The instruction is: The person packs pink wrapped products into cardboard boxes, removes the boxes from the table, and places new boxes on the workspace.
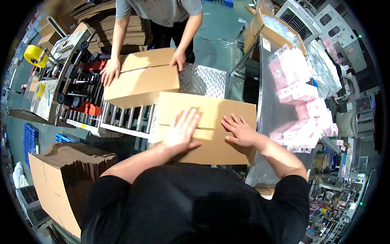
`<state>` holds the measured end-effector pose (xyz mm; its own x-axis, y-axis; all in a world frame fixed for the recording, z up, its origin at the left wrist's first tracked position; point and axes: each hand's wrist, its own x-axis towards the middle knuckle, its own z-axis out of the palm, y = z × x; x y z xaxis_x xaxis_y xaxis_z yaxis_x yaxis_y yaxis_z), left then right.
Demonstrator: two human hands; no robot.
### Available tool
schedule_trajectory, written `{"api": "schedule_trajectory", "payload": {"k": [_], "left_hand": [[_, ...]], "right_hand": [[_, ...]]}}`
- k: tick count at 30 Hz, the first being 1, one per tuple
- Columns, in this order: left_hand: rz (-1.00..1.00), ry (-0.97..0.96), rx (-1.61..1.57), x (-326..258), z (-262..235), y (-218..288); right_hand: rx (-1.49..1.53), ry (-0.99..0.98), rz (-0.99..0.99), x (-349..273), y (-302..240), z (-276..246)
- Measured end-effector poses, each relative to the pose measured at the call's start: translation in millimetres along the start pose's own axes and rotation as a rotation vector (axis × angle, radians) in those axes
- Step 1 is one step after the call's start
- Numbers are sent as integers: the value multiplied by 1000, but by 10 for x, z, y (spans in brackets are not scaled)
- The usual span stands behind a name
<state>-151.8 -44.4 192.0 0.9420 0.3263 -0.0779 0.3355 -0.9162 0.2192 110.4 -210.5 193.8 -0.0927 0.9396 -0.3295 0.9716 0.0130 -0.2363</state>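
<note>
A brown cardboard box (211, 152) lies in front of me with its top flaps folded down to a centre seam. My left hand (181, 132) rests flat on the left part of its top, across the seam, fingers stretched out. On the right part lies my right hand (240, 131), its fingers spread. Both palms press on the flaps and hold nothing. Beyond it to the left, a second cardboard box (144, 81) sits on the roller conveyor (124, 118), with a co-worker's two hands on its top and right side.
A steel table (266, 77) at the right carries pink and white packages (298, 97) and an open carton of clear bags (280, 28). Left stands a carton-taping machine (83, 81) with a yellow tape roll (35, 56). Flat cardboard stacks (61, 175) stand at lower left and behind the co-worker.
</note>
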Motion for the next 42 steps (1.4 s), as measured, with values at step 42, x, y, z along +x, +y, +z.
{"api": "schedule_trajectory", "payload": {"k": [42], "left_hand": [[-703,-160,-772,-669,1561,-2856]], "right_hand": [[659,56,782,221,289,1629]]}}
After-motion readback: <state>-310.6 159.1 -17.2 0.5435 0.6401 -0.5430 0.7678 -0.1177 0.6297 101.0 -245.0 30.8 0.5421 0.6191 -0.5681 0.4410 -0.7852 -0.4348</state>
